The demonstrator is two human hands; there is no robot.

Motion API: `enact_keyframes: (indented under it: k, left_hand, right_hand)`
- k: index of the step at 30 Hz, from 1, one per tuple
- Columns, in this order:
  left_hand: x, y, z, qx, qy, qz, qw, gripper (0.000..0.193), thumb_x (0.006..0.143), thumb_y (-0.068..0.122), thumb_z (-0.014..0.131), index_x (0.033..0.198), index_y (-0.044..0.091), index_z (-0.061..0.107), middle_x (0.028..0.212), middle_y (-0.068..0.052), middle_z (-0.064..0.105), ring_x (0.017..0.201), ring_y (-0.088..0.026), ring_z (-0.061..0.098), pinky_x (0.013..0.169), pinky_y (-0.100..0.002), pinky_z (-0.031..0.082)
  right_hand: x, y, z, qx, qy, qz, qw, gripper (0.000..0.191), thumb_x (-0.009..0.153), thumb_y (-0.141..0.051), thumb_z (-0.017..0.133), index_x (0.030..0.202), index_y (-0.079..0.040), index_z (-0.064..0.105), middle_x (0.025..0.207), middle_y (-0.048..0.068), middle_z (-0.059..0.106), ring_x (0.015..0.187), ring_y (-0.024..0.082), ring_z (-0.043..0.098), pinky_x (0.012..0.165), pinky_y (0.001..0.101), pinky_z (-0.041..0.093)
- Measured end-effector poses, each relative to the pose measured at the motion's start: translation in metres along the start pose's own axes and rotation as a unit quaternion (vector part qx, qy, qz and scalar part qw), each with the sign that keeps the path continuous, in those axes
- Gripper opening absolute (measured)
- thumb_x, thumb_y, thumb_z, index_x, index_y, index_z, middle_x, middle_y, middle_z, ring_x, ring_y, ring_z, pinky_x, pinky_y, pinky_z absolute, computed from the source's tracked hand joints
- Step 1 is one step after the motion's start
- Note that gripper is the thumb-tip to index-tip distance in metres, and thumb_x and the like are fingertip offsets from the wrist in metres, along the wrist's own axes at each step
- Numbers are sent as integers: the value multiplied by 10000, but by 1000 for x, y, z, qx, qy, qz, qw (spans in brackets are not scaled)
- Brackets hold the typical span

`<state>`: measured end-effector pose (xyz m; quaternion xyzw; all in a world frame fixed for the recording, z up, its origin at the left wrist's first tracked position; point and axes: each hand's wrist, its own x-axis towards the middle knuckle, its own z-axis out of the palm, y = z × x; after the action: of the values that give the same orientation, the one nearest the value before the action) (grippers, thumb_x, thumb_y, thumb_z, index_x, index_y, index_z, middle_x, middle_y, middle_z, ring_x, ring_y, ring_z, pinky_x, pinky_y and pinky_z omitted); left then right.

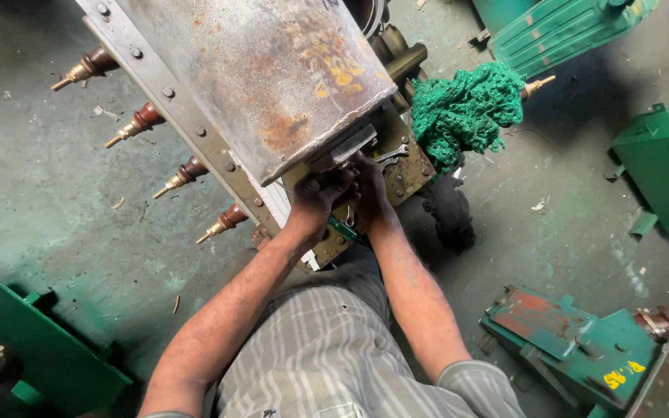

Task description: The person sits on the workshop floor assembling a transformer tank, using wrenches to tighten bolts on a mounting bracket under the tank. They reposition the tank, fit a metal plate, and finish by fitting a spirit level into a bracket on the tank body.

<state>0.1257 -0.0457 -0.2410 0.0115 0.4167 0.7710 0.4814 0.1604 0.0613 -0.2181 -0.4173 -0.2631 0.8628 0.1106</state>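
Observation:
A rusty grey metal tank lies tilted across a bolted frame with several brown bushings tipped in brass along its left side. Both hands are pressed together at the tank's lower corner, under a small steel bracket. My left hand is curled, dark with grease, against the frame. My right hand sits beside it, fingers up under the bracket. A small green piece shows between my wrists; what either hand grips is hidden. A spanner lies on the frame just right of my right hand.
A bunched green net cloth lies right of the tank on a dark rag. Green metal housings stand at the right edge, lower right, top right and lower left. The concrete floor is littered with chips.

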Motion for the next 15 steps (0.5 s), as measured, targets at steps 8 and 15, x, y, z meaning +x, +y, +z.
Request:
enact_keyframes:
  k: [8, 15]
  left_hand:
    - [-8, -25, 2, 339, -31, 255, 905, 142, 958, 26, 723, 1089, -15, 757, 994, -114, 772, 897, -183, 711, 816, -361, 593]
    - [-37, -20, -30, -99, -59, -104, 988, 322, 1033, 219, 614, 1225, -40, 620, 1071, -140, 706, 913, -224, 714, 790, -355, 634]
  right_hand:
    - [-4, 15, -21, 90, 52, -70, 992, 195, 990, -296, 573, 1014, -102, 573, 888, 37, 638, 754, 171, 616, 626, 309, 546]
    - [-72, -20, -66, -55, 82, -421, 902, 512, 1006, -176, 710, 1448, -88, 467, 953, 85, 671, 671, 111, 568, 550, 220, 459]
